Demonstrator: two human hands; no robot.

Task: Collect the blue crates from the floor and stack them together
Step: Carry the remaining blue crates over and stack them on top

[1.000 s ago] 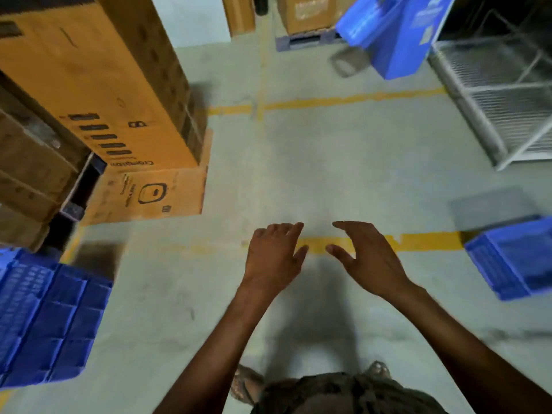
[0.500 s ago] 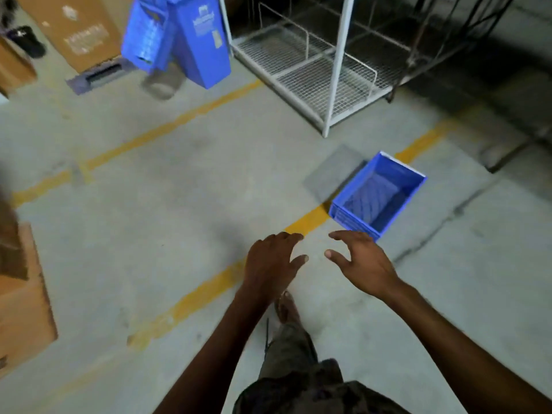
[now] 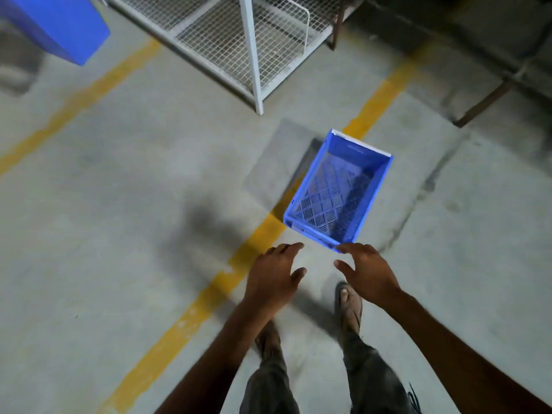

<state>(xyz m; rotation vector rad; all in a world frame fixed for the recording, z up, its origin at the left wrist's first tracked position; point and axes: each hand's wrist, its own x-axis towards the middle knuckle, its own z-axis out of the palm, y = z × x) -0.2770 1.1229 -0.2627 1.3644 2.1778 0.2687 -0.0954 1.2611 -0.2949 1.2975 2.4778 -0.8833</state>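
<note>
Closer now than half a second ago, the blue crate (image 3: 337,191) fills more of the view, and both feet show beneath the arms. Concrete floor (image 3: 119,204): grey, stained, crossed by two yellow painted lines (image 3: 191,318); a crack runs to the right of the crate. White wire-mesh rack (image 3: 239,40): upper centre, one corner post standing on the floor beyond the crate. Blue bin (image 3: 59,28): upper left, only partly in frame. Blue crate: upright and empty on the floor, perforated base, resting across the nearer yellow line, apart from the rack. Left hand (image 3: 274,279): open, fingers spread, palm down, holding nothing, just short of the crate's near end. Right hand (image 3: 369,273): open, fingers spread, empty, its fingertips overlapping the crate's near corner; contact cannot be told. Right foot (image 3: 349,303): forward on the floor, below the right hand.
</note>
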